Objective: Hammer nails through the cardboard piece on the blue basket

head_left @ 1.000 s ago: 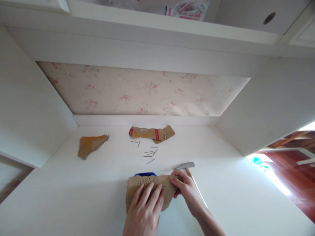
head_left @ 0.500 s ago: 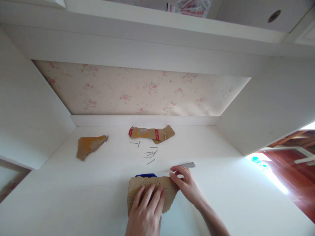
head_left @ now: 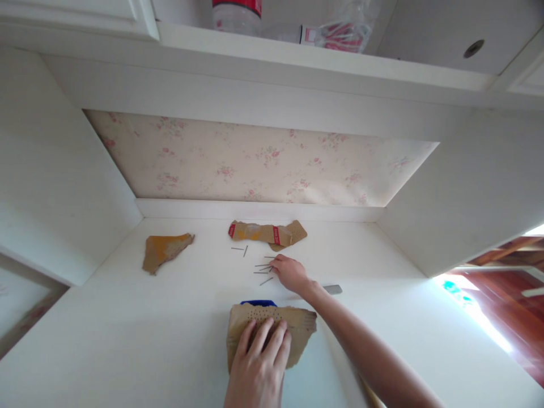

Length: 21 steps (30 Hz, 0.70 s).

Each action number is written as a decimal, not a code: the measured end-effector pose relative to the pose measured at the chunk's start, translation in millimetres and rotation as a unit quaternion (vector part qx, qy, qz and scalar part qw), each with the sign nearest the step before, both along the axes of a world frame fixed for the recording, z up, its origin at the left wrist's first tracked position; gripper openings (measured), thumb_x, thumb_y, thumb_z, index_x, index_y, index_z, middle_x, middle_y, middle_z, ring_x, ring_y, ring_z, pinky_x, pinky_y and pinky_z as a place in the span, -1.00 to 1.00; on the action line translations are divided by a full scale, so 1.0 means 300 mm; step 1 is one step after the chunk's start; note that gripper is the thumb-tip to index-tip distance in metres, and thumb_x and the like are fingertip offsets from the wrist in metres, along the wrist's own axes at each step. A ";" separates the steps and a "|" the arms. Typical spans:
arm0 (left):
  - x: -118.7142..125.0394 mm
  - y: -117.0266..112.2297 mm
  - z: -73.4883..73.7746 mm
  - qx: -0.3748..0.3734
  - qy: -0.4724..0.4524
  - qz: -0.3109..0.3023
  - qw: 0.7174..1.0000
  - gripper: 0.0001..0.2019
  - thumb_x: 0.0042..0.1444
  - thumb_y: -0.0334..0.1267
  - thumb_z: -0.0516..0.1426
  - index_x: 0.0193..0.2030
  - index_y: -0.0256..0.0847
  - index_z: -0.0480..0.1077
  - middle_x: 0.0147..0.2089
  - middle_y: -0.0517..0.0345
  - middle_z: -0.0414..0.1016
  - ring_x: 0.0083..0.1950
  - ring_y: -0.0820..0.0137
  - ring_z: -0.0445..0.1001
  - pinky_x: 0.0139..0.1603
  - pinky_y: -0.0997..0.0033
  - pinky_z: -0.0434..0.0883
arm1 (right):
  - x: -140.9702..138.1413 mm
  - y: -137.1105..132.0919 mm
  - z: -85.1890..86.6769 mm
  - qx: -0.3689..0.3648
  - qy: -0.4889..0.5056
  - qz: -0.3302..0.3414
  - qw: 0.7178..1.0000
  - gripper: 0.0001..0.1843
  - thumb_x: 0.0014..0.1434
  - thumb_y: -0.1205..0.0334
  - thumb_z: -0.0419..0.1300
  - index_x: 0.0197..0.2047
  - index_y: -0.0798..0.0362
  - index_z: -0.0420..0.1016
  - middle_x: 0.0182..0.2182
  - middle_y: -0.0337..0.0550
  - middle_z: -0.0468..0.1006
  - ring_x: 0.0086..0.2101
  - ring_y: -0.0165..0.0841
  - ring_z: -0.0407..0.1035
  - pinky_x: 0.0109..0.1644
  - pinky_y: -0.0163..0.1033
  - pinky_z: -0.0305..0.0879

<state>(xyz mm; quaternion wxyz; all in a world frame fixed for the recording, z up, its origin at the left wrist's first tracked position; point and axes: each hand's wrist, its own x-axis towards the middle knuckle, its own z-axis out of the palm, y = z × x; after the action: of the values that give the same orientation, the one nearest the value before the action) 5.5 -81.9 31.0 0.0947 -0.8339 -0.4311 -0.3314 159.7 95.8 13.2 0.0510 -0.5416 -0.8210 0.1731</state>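
My left hand (head_left: 260,357) presses a torn piece of brown cardboard (head_left: 301,328) with its fingers spread on top; its thumb is hidden. Rows of small holes dot the cardboard near its far edge. A blue object (head_left: 259,303) shows just beyond that edge, mostly covered. Reaching forward, my right hand (head_left: 289,272) has its fingertips closed together at a small group of thin nails (head_left: 260,272), pinching a nail that they largely hide. Two more nails (head_left: 238,248) lie a little to the left.
Near the back wall lies a cardboard strip (head_left: 261,233) with red tape marks. Another cardboard scrap (head_left: 164,252) is at the left. A flat grey piece (head_left: 334,289) pokes out beside my right forearm. Bottles (head_left: 237,20) and a plastic bag (head_left: 348,28) sit on the shelf above.
My right hand has left the cardboard's right edge and moved forward and left to the nails, its fingertips closing there. My left hand stays on the cardboard. The view has shifted slightly.
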 end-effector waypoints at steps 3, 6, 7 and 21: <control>-0.008 -0.001 0.003 -0.005 -0.001 -0.005 1.000 -0.67 0.22 -0.37 -0.02 -0.01 -0.11 0.51 0.03 0.20 0.58 0.03 0.31 0.41 0.30 0.29 0.05 | 0.002 0.023 -0.011 0.008 -0.029 0.011 0.999 -0.72 0.33 0.15 0.18 0.06 0.05 0.44 0.03 -0.07 0.49 -0.09 -0.25 0.46 -0.02 -0.02 0.44; -0.018 0.000 0.008 -0.017 -0.001 -0.014 1.000 -0.67 0.17 -0.38 0.01 0.00 -0.13 0.49 0.05 0.22 0.57 0.05 0.31 0.40 0.32 0.29 0.01 | 0.007 0.032 -0.017 0.016 -0.035 0.017 0.999 -0.71 0.33 0.15 0.18 0.07 0.06 0.43 0.03 -0.07 0.49 -0.09 -0.25 0.46 -0.02 -0.02 0.44; -0.021 0.000 0.009 -0.021 0.001 -0.019 1.000 -0.66 0.15 -0.39 0.01 0.01 -0.14 0.48 0.05 0.22 0.57 0.06 0.31 0.39 0.33 0.28 -0.01 | 0.009 0.032 -0.019 0.018 -0.033 0.018 0.999 -0.71 0.32 0.15 0.18 0.07 0.06 0.43 0.03 -0.07 0.49 -0.08 -0.24 0.46 -0.02 -0.01 0.44; -0.033 0.005 0.017 -0.044 0.008 -0.037 0.998 -0.55 0.06 -0.51 -0.04 0.04 -0.15 0.45 0.07 0.26 0.56 0.09 0.28 0.40 0.30 0.22 0.02 | 0.088 -0.233 0.109 0.024 0.250 -0.102 0.962 -0.67 0.44 0.24 -0.08 0.14 0.01 0.40 -0.17 -0.17 0.58 -0.23 -0.39 0.48 -0.11 -0.27 0.43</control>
<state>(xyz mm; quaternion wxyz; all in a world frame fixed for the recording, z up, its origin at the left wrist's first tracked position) -4.3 -80.3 36.1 0.0489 -0.8556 -0.4129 -0.3084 186.2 26.0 46.0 0.2852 -0.5602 -0.7265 0.2776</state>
